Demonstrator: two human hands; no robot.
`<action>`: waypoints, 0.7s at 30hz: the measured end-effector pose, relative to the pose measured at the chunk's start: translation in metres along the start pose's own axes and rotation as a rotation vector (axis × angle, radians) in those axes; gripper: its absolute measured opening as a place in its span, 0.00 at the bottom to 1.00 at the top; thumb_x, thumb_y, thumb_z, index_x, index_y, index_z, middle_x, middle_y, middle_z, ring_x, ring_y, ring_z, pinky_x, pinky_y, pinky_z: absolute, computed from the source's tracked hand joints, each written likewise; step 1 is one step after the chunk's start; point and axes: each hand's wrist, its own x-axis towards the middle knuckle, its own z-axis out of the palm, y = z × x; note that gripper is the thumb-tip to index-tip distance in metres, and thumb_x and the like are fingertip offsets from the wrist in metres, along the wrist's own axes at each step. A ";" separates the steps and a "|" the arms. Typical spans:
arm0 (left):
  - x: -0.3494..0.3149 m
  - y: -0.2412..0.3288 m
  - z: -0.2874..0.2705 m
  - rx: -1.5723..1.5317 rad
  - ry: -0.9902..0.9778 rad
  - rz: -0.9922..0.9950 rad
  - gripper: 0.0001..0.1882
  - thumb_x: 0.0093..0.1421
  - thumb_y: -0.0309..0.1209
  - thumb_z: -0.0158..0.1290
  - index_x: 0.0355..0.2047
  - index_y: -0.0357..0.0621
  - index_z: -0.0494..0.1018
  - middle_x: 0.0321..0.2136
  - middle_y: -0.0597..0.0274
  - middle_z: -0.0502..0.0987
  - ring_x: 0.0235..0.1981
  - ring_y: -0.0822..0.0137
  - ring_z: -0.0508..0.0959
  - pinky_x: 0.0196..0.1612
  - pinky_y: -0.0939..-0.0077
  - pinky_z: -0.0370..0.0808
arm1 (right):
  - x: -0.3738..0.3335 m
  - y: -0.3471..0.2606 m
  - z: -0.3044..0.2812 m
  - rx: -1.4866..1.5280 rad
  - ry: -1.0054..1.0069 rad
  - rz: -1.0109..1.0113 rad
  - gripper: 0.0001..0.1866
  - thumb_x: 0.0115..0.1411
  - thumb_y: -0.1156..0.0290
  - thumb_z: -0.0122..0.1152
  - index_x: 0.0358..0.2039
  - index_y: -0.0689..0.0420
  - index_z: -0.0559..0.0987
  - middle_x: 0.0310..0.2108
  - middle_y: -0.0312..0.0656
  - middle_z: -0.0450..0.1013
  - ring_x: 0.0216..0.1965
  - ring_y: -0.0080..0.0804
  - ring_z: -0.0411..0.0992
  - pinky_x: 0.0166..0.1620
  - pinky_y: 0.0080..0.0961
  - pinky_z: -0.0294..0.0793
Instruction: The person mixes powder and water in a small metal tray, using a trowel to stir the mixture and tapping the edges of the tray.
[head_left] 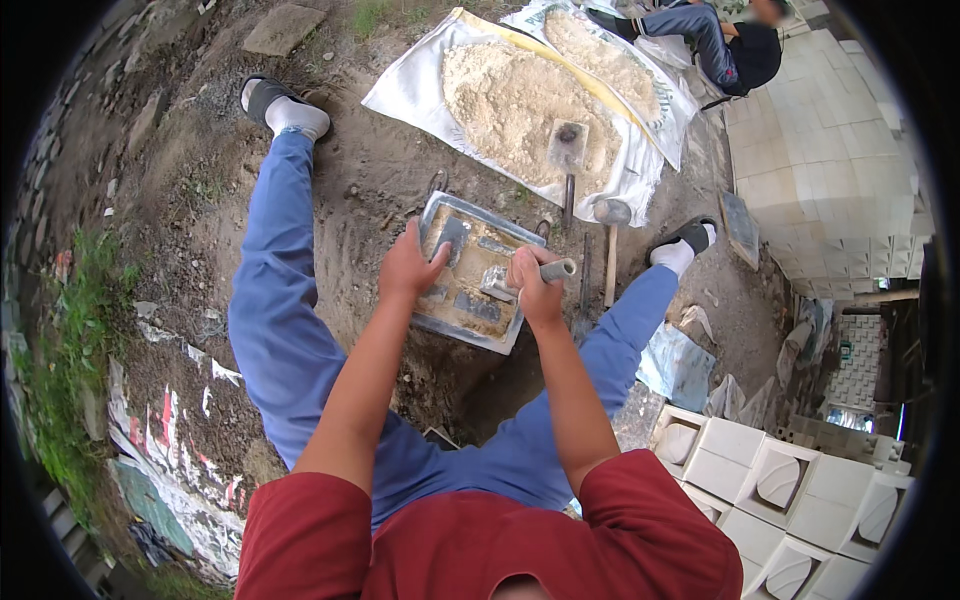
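Note:
Between my legs lies a rectangular metal mould (468,332), its inside partly filled with sandy mix around dark grey raised shapes. My left hand (405,265) holds its left rim, thumb over the inner side and fingers along the outside. My right hand (538,287) is closed around a hand tool with a thick, hollow tube handle (558,269). The tool's flat metal head (496,282) sits over the mix at the mould's right side. Part of the head is hidden by my fingers.
Beyond the mould, a heap of pale sandy powder (500,95) lies on white sacks, with a shovel (568,150) on it. A mallet (612,214) lies nearby. Pale moulded blocks (725,440) are stacked at lower right; another person (745,50) sits at far right.

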 end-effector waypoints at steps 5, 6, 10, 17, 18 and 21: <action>-0.002 0.006 -0.003 -0.004 -0.015 0.000 0.42 0.59 0.55 0.59 0.65 0.41 0.62 0.47 0.38 0.79 0.47 0.40 0.80 0.49 0.50 0.78 | 0.005 -0.014 0.002 0.095 0.009 0.019 0.22 0.72 0.69 0.50 0.18 0.54 0.62 0.14 0.30 0.55 0.15 0.19 0.50 0.21 0.25 0.50; -0.001 0.005 -0.003 -0.009 -0.007 0.012 0.42 0.59 0.55 0.59 0.65 0.41 0.62 0.47 0.38 0.79 0.47 0.40 0.80 0.49 0.50 0.78 | 0.007 -0.021 0.001 0.133 0.020 -0.039 0.23 0.73 0.69 0.49 0.17 0.54 0.61 0.13 0.30 0.54 0.15 0.19 0.49 0.21 0.25 0.49; -0.002 0.003 -0.004 -0.004 0.006 0.004 0.42 0.59 0.55 0.59 0.65 0.40 0.63 0.47 0.39 0.79 0.47 0.40 0.80 0.49 0.50 0.78 | 0.010 -0.071 0.009 0.138 0.030 -0.130 0.24 0.73 0.69 0.47 0.16 0.54 0.60 0.13 0.30 0.53 0.14 0.20 0.48 0.20 0.26 0.47; -0.002 0.007 0.000 0.017 0.036 0.022 0.42 0.59 0.54 0.58 0.65 0.39 0.64 0.49 0.38 0.79 0.48 0.39 0.80 0.50 0.50 0.78 | 0.006 0.016 -0.010 0.013 0.008 -0.051 0.21 0.71 0.71 0.52 0.18 0.56 0.64 0.16 0.27 0.57 0.19 0.14 0.52 0.23 0.24 0.49; -0.002 0.011 -0.001 0.000 0.025 0.019 0.42 0.59 0.54 0.59 0.65 0.39 0.64 0.49 0.38 0.78 0.49 0.39 0.80 0.50 0.50 0.78 | 0.011 0.016 -0.011 -0.052 0.019 -0.028 0.21 0.71 0.71 0.52 0.18 0.56 0.64 0.17 0.27 0.57 0.20 0.14 0.52 0.24 0.24 0.49; -0.003 0.005 0.000 -0.003 0.016 0.022 0.41 0.59 0.54 0.59 0.64 0.38 0.64 0.50 0.37 0.78 0.49 0.39 0.79 0.51 0.50 0.77 | 0.014 0.010 -0.009 -0.066 0.024 -0.022 0.20 0.71 0.71 0.52 0.19 0.57 0.67 0.16 0.26 0.57 0.19 0.14 0.52 0.23 0.23 0.50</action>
